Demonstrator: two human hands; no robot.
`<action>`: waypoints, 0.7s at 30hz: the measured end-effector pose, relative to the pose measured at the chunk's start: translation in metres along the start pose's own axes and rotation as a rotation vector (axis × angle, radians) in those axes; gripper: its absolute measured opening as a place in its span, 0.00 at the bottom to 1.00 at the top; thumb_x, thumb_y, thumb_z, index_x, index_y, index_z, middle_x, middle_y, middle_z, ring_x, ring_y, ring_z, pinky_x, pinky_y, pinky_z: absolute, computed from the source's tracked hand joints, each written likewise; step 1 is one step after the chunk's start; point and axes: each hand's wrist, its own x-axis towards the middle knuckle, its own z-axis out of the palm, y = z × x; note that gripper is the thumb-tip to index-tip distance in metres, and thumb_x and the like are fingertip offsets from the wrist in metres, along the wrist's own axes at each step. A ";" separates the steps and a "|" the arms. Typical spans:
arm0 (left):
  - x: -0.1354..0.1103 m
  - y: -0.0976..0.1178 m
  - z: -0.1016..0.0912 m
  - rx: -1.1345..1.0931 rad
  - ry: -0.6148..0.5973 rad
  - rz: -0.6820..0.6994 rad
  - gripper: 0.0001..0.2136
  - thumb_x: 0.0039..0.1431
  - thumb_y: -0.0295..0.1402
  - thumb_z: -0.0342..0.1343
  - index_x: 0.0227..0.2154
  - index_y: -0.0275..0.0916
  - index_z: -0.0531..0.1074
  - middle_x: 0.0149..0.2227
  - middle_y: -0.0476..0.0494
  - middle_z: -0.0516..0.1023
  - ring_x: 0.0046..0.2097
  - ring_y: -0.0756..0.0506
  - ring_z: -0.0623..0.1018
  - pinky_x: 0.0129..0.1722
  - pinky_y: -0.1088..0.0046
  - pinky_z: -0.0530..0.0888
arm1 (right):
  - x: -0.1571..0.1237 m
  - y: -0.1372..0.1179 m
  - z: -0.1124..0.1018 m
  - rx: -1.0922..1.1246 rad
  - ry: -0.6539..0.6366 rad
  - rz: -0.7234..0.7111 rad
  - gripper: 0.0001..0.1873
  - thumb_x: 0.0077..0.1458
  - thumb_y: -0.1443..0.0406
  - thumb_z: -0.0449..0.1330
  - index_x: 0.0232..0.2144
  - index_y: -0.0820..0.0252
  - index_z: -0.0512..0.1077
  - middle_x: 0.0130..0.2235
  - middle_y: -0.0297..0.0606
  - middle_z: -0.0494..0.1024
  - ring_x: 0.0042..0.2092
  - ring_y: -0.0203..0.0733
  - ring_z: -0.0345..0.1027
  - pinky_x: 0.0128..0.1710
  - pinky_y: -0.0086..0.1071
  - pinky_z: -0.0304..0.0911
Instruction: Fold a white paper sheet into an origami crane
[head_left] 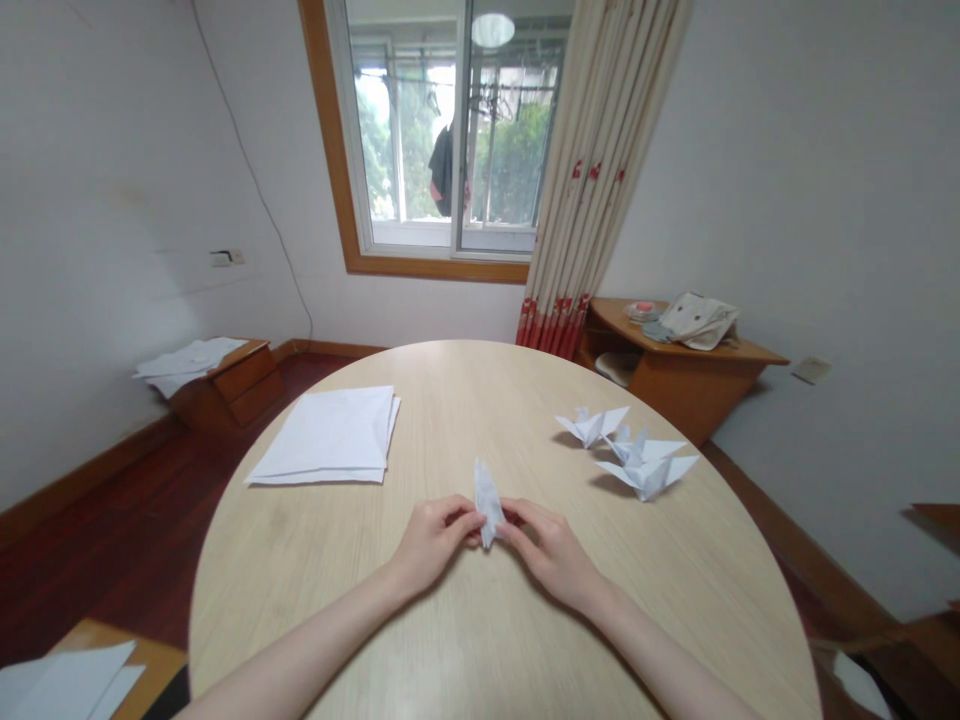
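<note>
Between my two hands, over the middle of the round table, is a narrow piece of folded white paper (487,495), pointed at its far end. My left hand (439,538) pinches its left edge with thumb and fingers. On the opposite edge, my right hand (551,548) holds it the same way, fingers closed. Several folded paper cranes (646,472) sit close together on the right of the table, wings spread. To the left lies a stack of white paper sheets (330,432), slightly uneven at its edges.
The round wooden table (450,640) fills the foreground. Behind it on the right stands a corner cabinet (675,385) with a cloth bag (699,320) on top. A low drawer cabinet (244,385) with papers is at the left wall. More paper (71,680) lies at the lower left.
</note>
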 end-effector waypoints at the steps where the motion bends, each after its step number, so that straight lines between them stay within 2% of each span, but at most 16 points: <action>1: 0.000 0.000 0.000 -0.014 -0.001 0.001 0.12 0.53 0.40 0.56 0.27 0.35 0.76 0.25 0.45 0.79 0.28 0.47 0.77 0.30 0.74 0.73 | 0.000 -0.001 0.000 0.012 -0.009 0.003 0.11 0.61 0.63 0.54 0.45 0.58 0.70 0.43 0.41 0.78 0.42 0.42 0.71 0.44 0.37 0.65; 10: -0.001 0.001 0.001 0.028 -0.008 0.041 0.10 0.52 0.38 0.57 0.26 0.35 0.76 0.24 0.46 0.78 0.27 0.48 0.75 0.29 0.75 0.71 | 0.000 -0.009 0.006 0.078 -0.025 0.091 0.13 0.54 0.63 0.62 0.43 0.59 0.70 0.39 0.38 0.77 0.36 0.40 0.68 0.39 0.34 0.65; 16: 0.000 -0.002 0.000 0.040 -0.034 0.059 0.12 0.55 0.39 0.55 0.29 0.35 0.76 0.27 0.45 0.78 0.28 0.47 0.75 0.30 0.75 0.71 | 0.001 -0.010 0.003 0.106 -0.031 0.102 0.12 0.56 0.61 0.59 0.42 0.59 0.71 0.38 0.38 0.77 0.35 0.39 0.68 0.38 0.33 0.64; 21: 0.001 -0.001 -0.004 0.133 -0.020 0.128 0.12 0.58 0.39 0.54 0.30 0.36 0.76 0.32 0.43 0.77 0.35 0.46 0.74 0.37 0.72 0.69 | 0.001 -0.007 0.002 0.119 -0.012 0.072 0.13 0.60 0.61 0.55 0.45 0.58 0.71 0.42 0.41 0.78 0.39 0.41 0.70 0.41 0.35 0.64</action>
